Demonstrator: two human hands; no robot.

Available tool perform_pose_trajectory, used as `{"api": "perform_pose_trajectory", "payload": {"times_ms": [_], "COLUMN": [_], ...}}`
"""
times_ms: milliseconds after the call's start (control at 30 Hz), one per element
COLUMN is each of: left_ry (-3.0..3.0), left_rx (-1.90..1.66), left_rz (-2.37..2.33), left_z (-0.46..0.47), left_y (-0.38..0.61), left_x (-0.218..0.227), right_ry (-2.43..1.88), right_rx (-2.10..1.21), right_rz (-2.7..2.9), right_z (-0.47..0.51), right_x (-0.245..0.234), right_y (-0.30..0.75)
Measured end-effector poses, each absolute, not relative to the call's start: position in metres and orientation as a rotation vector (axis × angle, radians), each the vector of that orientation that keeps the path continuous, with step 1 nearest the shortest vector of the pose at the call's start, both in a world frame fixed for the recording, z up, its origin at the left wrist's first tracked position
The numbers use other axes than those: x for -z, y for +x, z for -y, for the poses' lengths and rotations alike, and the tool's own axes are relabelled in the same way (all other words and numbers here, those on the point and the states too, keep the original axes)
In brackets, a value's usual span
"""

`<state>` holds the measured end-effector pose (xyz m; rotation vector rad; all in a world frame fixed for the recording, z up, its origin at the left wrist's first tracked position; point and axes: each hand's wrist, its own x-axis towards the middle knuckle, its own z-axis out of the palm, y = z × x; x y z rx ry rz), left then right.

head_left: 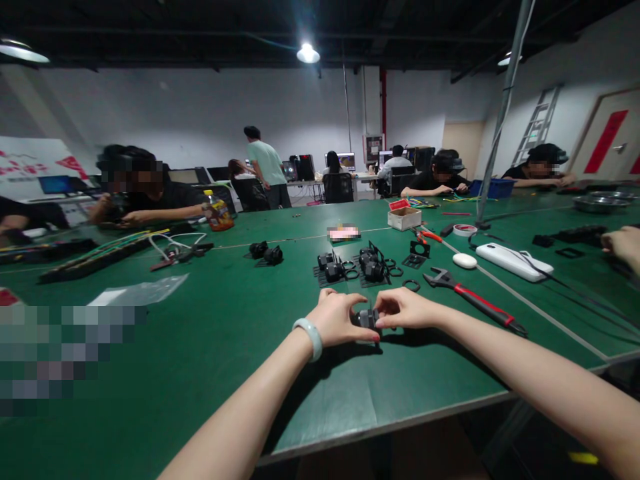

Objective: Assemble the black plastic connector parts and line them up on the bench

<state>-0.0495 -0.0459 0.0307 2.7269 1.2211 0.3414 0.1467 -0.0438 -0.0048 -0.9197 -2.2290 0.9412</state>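
Note:
Both my hands meet over the green table point(200, 347) around a small black part point(367, 318). My left hand point(340, 319), with a pale bangle at the wrist, curls its fingers round the part's left side. On the right side, my right hand point(407, 309) pinches the same part with fingers closed. Just beyond lie several similar black parts point(350, 267) on black plates, with loose black rings point(411, 285) beside them.
A red-handled adjustable wrench point(473, 300) lies right of my hands. A white mouse point(465, 261), white power strip point(514, 261), small cardboard box point(404, 218), tape roll point(465, 230) and plastic bag point(140, 291) sit on the table. Other people work at the far edges. The table's front edge point(400, 420) is near.

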Motion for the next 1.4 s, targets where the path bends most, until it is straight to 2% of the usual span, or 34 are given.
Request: {"api": "perform_pose_trajectory", "payload": {"times_ms": [400,567,1133,1400], "left_ry": [2.225,2.162,2.299,2.387], "left_rx": [-0.713,-0.709,-0.657,-0.648], "left_rz": [-0.891,-0.771,-0.794,-0.794], "left_z": [0.048,0.051,0.042,0.042], "left_y": [-0.030,-0.027,-0.032,-0.031], "left_x": [-0.006,-0.010,-0.007,-0.009], "right_ry": [-0.810,-0.810,-0.803,-0.865], "right_rx": [-0.976,-0.947,-0.935,-0.771], "right_rz": [2.199,2.203,2.225,2.247], "right_z": [0.041,0.040,0.043,0.044], "right_x": [0.007,0.007,0.004,0.000], "right_y": [0.145,0.144,0.144,0.145]}}
